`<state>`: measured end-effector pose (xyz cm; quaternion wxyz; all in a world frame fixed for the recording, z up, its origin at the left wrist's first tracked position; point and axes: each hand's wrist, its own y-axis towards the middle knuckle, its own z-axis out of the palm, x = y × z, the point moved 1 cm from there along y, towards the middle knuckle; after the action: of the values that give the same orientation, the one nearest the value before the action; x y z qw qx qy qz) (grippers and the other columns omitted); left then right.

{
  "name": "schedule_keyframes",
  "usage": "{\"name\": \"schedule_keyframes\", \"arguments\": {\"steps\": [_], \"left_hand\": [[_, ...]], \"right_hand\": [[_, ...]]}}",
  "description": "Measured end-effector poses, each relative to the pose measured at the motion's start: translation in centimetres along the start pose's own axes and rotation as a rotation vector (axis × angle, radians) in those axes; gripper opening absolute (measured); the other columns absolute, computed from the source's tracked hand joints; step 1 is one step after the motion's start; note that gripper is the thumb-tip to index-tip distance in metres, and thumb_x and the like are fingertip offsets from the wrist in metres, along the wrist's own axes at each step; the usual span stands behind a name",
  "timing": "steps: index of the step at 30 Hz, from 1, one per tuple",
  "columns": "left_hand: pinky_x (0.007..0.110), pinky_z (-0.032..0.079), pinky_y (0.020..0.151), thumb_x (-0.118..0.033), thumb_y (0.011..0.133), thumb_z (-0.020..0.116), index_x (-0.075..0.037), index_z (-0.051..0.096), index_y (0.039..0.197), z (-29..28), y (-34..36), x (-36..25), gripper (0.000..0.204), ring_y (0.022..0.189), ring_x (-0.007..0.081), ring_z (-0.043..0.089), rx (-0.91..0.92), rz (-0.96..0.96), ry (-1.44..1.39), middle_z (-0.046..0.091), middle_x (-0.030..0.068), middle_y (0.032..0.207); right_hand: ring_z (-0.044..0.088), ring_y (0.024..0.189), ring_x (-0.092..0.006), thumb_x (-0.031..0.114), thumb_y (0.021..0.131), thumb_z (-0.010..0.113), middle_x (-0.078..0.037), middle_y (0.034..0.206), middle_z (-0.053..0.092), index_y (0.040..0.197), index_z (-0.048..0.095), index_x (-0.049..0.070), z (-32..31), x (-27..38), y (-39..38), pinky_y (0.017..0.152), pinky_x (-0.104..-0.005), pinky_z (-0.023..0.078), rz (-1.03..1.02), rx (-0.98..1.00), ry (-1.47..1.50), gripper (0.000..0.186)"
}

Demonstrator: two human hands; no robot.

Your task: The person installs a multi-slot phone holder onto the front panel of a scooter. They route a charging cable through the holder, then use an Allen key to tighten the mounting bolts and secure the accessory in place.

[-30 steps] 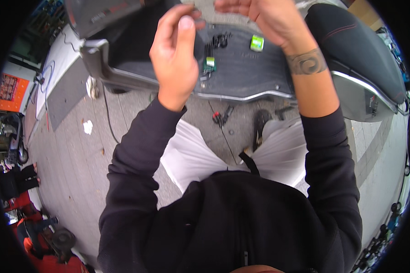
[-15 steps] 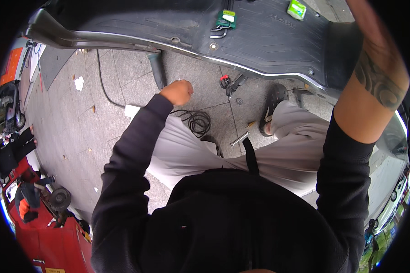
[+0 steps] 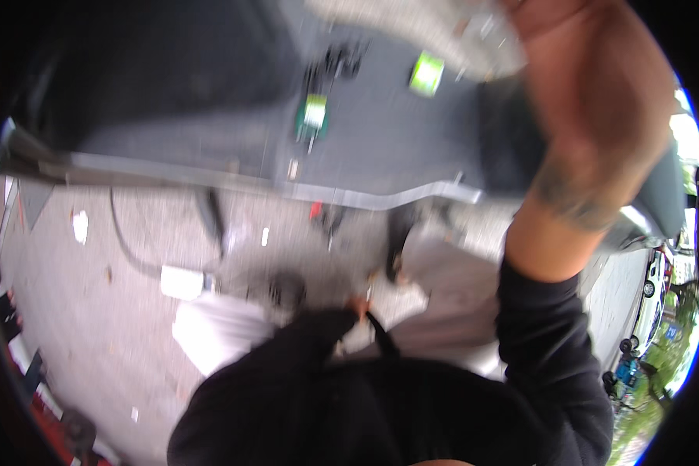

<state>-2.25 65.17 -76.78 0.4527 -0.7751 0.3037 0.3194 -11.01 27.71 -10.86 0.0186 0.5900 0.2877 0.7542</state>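
Observation:
My left hand (image 3: 357, 305) is low between my knees, at the end of its black sleeve. A thin pale piece, perhaps the wrench seen there before, shows beside it; blur hides the fingers and any grip. My right hand (image 3: 559, 31) is raised large at the upper right, over the edge of the dark floor panel (image 3: 388, 151). Motion smears it and the top edge cuts off its fingers. On that panel lie a green-holdered hex key set (image 3: 313, 116) and a bright green packet (image 3: 427, 74).
On the paving below are a dark tool handle (image 3: 210, 221), a white box with a cable (image 3: 185, 283), a coil of black cable (image 3: 287, 290) and a small red-and-black item (image 3: 316, 210). Parked vehicles (image 3: 651, 291) stand at the far right.
My left hand has come back from beside the dark handle to between my knees. My right arm remains raised, its hand now in view. The whole view has shifted, with heavy blur.

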Motion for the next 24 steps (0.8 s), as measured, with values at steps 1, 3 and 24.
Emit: {"name": "schedule_keyframes", "arguments": {"steps": [1, 3, 24], "left_hand": [[0.058, 0.057, 0.083, -0.044, 0.093, 0.065, -0.012, 0.079, 0.106, 0.2, 0.3, 0.5, 0.037, 0.095, 0.0423, 0.075, -0.048, -0.109, 0.134, 0.076, 0.0202, 0.107], [0.058, 0.06, 0.085, -0.038, 0.1, 0.059, -0.009, 0.078, 0.115, -0.6, 0.9, 1.3, 0.038, 0.099, 0.0436, 0.076, -0.109, -0.046, 0.166, 0.071, 0.0277, 0.126], [0.053, 0.061, 0.075, -0.02, 0.082, 0.067, -0.001, 0.081, 0.082, -11.7, 2.1, -5.1, 0.023, 0.084, 0.0398, 0.078, 0.44, 0.621, 0.774, 0.077, 0.0232, 0.083]], "right_hand": [[0.078, 0.084, -0.0269, 0.039, 0.115, 0.052, -0.023, 0.115, 0.075, 0.134, 0.061, -0.003, 0.2, 0.5, 0.0, 0.079, -0.0368, 0.065, -0.027, -0.006, -0.009, 0.047], [0.078, 0.083, -0.0273, 0.04, 0.115, 0.051, -0.025, 0.115, 0.075, 0.135, 0.06, -0.003, 0.6, 0.5, 0.2, 0.079, -0.0368, 0.065, -0.062, 0.011, -0.008, 0.048], [0.079, 0.087, -0.0239, 0.026, 0.113, 0.062, -0.019, 0.108, 0.077, 0.122, 0.065, -0.003, 2.3, 0.7, -0.9, 0.079, -0.0349, 0.063, 0.018, -0.091, -0.054, 0.03]]}}
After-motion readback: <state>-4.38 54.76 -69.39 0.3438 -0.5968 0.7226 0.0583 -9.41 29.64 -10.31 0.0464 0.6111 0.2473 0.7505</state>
